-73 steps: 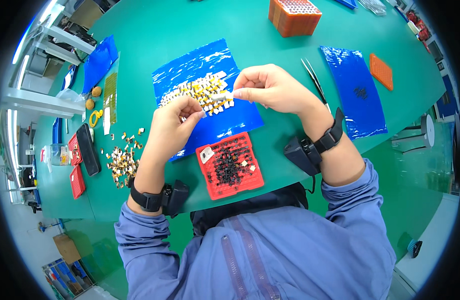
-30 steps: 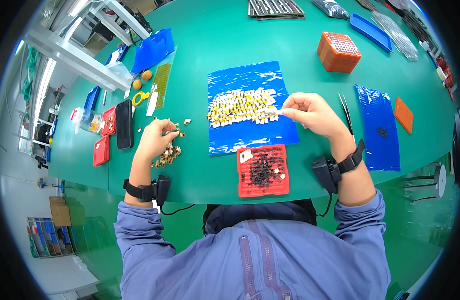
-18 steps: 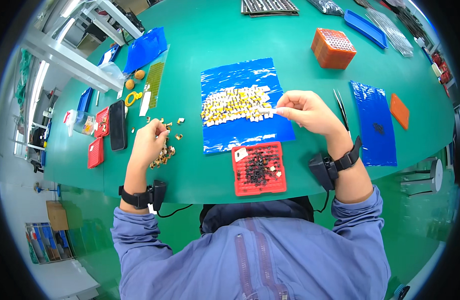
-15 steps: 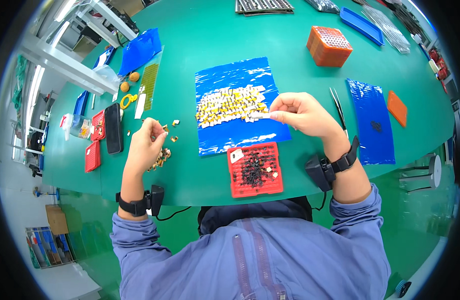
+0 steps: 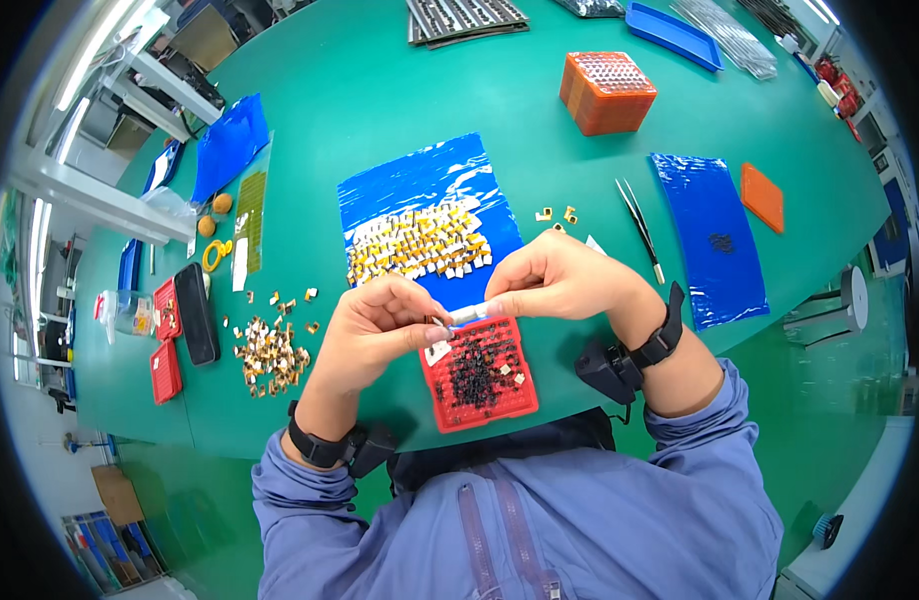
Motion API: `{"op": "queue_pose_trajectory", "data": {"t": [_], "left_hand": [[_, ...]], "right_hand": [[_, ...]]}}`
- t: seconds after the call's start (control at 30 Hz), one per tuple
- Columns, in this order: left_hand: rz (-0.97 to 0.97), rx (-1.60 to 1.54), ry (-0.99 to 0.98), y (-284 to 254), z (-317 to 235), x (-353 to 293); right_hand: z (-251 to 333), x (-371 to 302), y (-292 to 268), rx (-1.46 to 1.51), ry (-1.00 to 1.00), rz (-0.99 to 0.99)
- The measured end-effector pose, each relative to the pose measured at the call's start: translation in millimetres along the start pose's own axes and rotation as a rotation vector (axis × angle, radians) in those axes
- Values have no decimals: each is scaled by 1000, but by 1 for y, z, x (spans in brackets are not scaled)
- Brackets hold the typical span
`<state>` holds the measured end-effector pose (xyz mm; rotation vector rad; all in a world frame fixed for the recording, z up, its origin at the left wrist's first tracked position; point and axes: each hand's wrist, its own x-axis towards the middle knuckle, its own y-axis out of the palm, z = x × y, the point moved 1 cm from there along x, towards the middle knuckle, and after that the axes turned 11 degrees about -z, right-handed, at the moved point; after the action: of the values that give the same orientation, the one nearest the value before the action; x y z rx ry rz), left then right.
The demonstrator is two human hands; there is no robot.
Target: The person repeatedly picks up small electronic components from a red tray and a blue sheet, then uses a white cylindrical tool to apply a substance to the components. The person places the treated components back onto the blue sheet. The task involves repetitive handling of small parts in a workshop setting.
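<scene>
My left hand (image 5: 380, 332) pinches a small white-and-gold piece (image 5: 439, 322) between thumb and fingertips; most of it is hidden. Opposite it, my right hand (image 5: 565, 282) grips a short pale grey-white stick (image 5: 469, 314), whose tip is close to the left fingertips. Whether stick and piece touch, I cannot tell. Both hands are over the far edge of a red tray (image 5: 528, 402) holding many tiny black parts (image 5: 480, 375) and a few white bits. Just beyond lies a blue sheet (image 5: 420, 175) covered with rows of small white-and-yellow pieces (image 5: 420, 240).
A loose pile of gold-and-white pieces (image 5: 271, 356) lies at left, near a black case (image 5: 197, 314) and yellow scissors (image 5: 215, 256). On the right are tweezers (image 5: 638, 225), another blue sheet (image 5: 702, 215), an orange plate (image 5: 762, 197) and an orange tray stack (image 5: 607, 95).
My left hand has moved right from beside the loose pile to above the red tray. My right hand, still gripping the stick, has come nearer and left from the blue sheet. The view has shifted.
</scene>
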<state>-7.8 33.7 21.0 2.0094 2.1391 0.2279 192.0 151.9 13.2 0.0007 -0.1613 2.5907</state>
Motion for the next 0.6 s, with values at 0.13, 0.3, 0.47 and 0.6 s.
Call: {"op": "queue_pose_trajectory", "data": {"t": [0.13, 0.3, 0.47, 0.6], "left_hand": [[-42, -228, -60, -8, 15, 5], [-33, -360, -126, -10, 26, 3], [-51, -374, -138, -6, 25, 2], [-66, -387, -149, -5, 24, 1]], "right_hand": [[7, -1, -1, 7, -5, -34], [9, 0, 1, 12, -11, -69], [6, 0, 1, -12, -37, -73], [6, 0, -1, -53, -38, -68]]}}
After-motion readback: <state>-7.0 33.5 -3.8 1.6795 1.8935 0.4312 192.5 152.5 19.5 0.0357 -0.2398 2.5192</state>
